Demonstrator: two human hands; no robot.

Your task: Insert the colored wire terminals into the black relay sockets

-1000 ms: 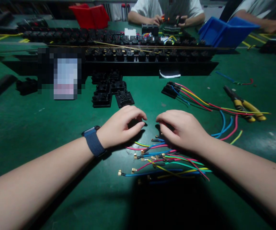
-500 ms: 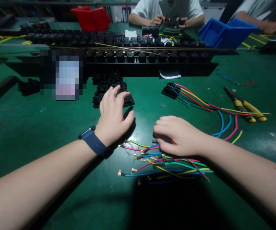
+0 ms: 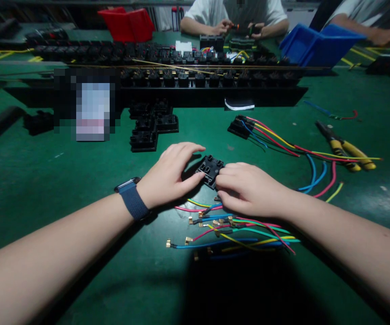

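Observation:
A square black plastic socket piece (image 3: 210,170) with raised slots lies between my two hands. My left hand (image 3: 178,174), a dark blue watch band on its wrist, grips its left side between thumb and fingers. My right hand (image 3: 245,189) is curled at the piece's right edge; what its folded fingers hold, if anything, is hidden. Just below that hand, several coloured wires (image 3: 249,244) with brass terminals lie on the green table. Similar black socket pieces (image 3: 144,139) sit together beyond my left hand.
Yellow-handled pliers (image 3: 349,151) and a wired black socket (image 3: 240,127) lie at the right. A long black rail (image 3: 181,97) crosses the back. Behind it stand a red bin (image 3: 125,27) and a blue bin (image 3: 317,47), with two people seated beyond.
My left hand has come back from the group of black sockets, bringing one socket piece toward my right hand. The right hand has stayed almost in place.

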